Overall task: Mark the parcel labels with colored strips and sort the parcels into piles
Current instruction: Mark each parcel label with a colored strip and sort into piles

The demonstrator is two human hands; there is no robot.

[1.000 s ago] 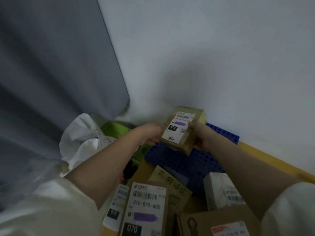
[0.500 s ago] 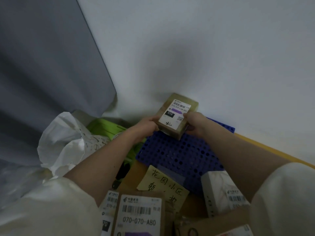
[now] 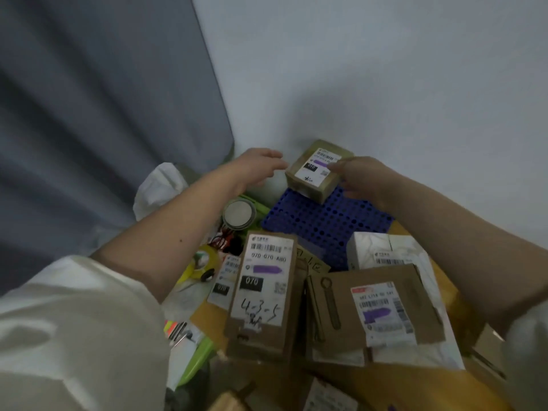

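Observation:
A small brown parcel [image 3: 308, 177] stands at the far end of a blue perforated tray [image 3: 326, 225], close to the wall. Its white label carries a purple strip. My left hand [image 3: 261, 167] hovers just left of it with fingers spread, not touching. My right hand [image 3: 360, 178] is at the parcel's right side, fingers relaxed, the thumb tip at the label's edge. Nearer to me lie a tall brown parcel [image 3: 261, 295] marked 070 and a flat brown parcel [image 3: 376, 310], both with purple strips on their labels.
A white-wrapped parcel [image 3: 382, 250] lies right of the blue tray. A tape roll [image 3: 238, 215], a yellow tape roll [image 3: 201, 259] and a green tray [image 3: 195, 360] with coloured strips sit on the left. A white bag [image 3: 157, 188] leans against the grey curtain [image 3: 89, 114].
Both hands carried the small parcel away from me and set it down on the far end of the blue tray. The left hand has let go and drawn aside; the right hand's grip has loosened.

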